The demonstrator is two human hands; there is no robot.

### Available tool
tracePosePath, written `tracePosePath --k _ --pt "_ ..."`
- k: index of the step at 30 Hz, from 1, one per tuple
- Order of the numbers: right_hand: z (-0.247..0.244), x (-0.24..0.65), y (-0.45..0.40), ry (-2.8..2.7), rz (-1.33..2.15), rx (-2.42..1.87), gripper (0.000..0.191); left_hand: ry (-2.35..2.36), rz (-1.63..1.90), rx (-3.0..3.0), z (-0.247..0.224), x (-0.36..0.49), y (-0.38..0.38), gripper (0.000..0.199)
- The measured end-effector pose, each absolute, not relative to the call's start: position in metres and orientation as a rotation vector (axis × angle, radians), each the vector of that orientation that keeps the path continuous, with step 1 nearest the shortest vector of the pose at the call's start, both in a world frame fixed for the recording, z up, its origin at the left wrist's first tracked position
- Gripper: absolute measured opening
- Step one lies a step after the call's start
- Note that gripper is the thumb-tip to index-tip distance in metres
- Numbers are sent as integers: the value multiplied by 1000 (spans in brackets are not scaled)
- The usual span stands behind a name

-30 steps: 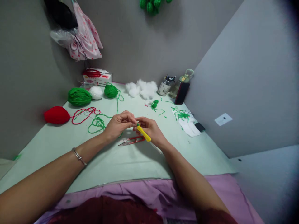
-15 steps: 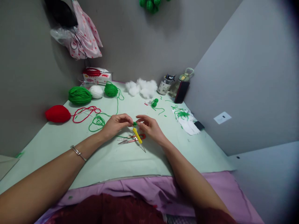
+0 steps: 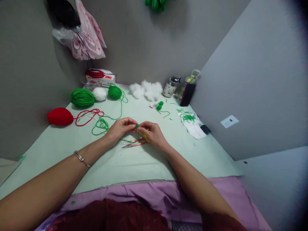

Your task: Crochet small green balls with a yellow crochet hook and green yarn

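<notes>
A small green crochet piece (image 3: 137,126) sits between the fingertips of both hands above the table. My left hand (image 3: 121,128) pinches it from the left, its fingers closed. My right hand (image 3: 152,133) is closed around the yellow-handled hook (image 3: 144,136), its fingertips touching the piece too; much of the hook is hidden. Just below the hands lie red-handled scissors (image 3: 134,144), partly covered by the right hand. Green yarn (image 3: 101,125) lies in loose loops left of my left hand, and a strand runs near the scissors.
Red yarn (image 3: 60,116), green yarn (image 3: 82,98) and white yarn (image 3: 99,94) lie at left. White stuffing (image 3: 146,90), a pen jar (image 3: 169,88) and a phone (image 3: 187,95) stand behind. Green scraps lie on white paper (image 3: 196,131) at right.
My right hand has closed in on the green piece and now wraps the yellow hook handle, which hung exposed between the hands before.
</notes>
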State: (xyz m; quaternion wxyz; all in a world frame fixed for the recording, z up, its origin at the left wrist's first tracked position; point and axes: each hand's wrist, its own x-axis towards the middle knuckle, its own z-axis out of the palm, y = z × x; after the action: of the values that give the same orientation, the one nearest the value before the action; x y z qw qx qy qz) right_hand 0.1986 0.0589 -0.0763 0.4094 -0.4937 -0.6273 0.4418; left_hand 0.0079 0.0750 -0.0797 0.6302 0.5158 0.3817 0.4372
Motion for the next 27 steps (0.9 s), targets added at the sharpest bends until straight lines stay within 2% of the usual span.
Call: tracePosePath --k 5,8,14,21,27 --pt "-73 201 61 -1516 1190 -1244 18 865 999 1107 -83 9 76 35" --pt "-71 203 62 -1490 1228 -1232 16 860 973 1073 -84 7 76 31" --pt "-69 204 61 -1582 1245 -1225 32 831 951 1054 -84 7 74 23" --pt "-76 206 61 -1723 948 -1309 18 762 913 1012 -78 12 70 18" --pt "-75 205 59 -1901 703 -1344 15 742 873 969 -74 14 68 25"
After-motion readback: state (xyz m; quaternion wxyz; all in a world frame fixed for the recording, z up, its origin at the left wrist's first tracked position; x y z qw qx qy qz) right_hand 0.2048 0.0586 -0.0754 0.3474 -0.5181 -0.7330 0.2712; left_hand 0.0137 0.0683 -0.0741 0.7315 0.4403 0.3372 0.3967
